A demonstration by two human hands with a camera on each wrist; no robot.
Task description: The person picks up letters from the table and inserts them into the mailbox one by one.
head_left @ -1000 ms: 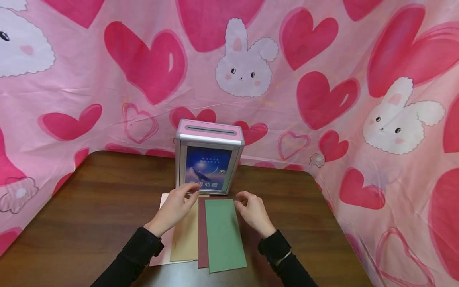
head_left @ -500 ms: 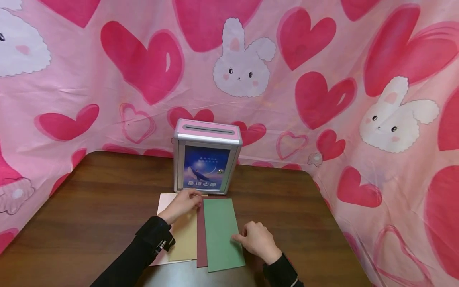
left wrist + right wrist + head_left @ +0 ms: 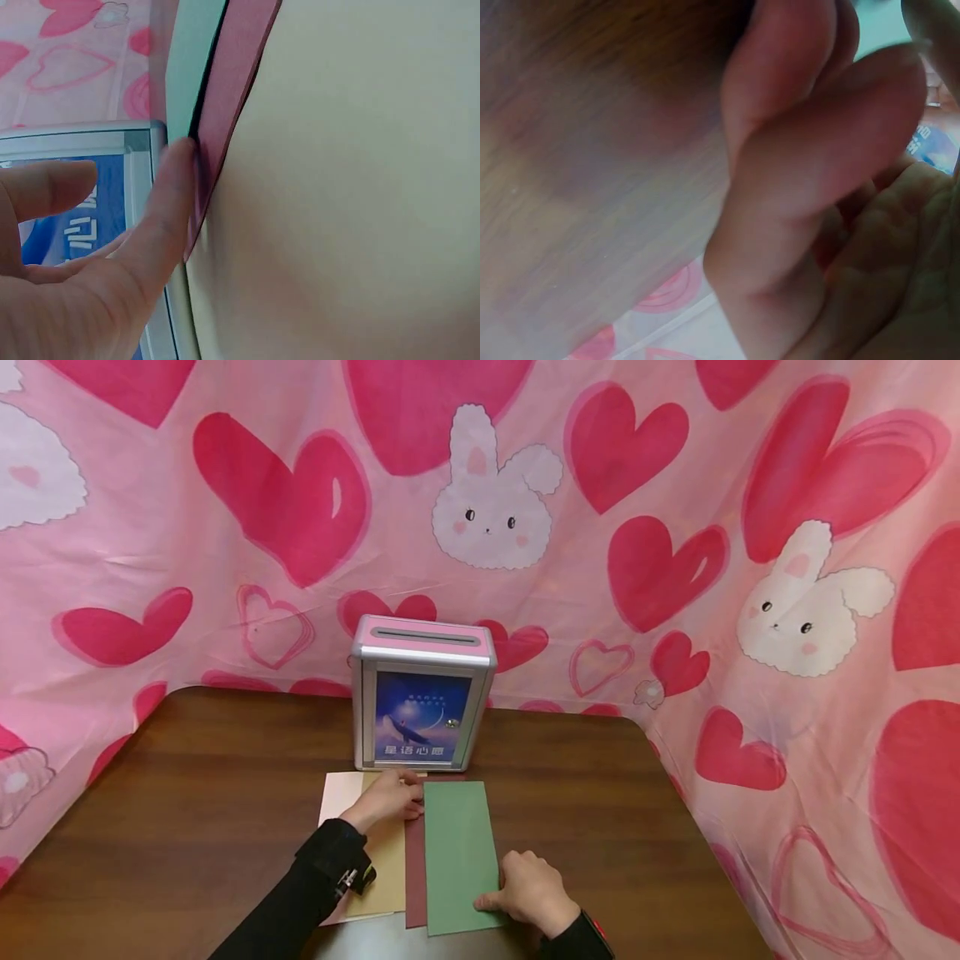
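Note:
A green envelope [image 3: 457,852] lies on top at the right of a fanned row, overlapping a maroon one [image 3: 416,881]. My right hand [image 3: 534,893] pinches its lower right edge, thumb on top and fingers curled at the side. My left hand [image 3: 386,799] reaches over a tan envelope [image 3: 387,881], fingers loosely bent. In the left wrist view, one fingertip touches the left edge of the green envelope [image 3: 193,60] beside the maroon one [image 3: 232,75]. Furthest left, a pale pink envelope [image 3: 336,792] shows partly under the tan one.
A pink and silver box [image 3: 425,643] with a top slot, a blue whale picture and a small lock stands just behind the envelopes. The brown wooden table [image 3: 600,793] carries everything. A pink cloth [image 3: 405,543] with hearts and rabbits hangs behind.
My right hand has come down from the green envelope's upper right to its lower right edge and taken hold there. My left hand has lowered to that envelope's upper left edge.

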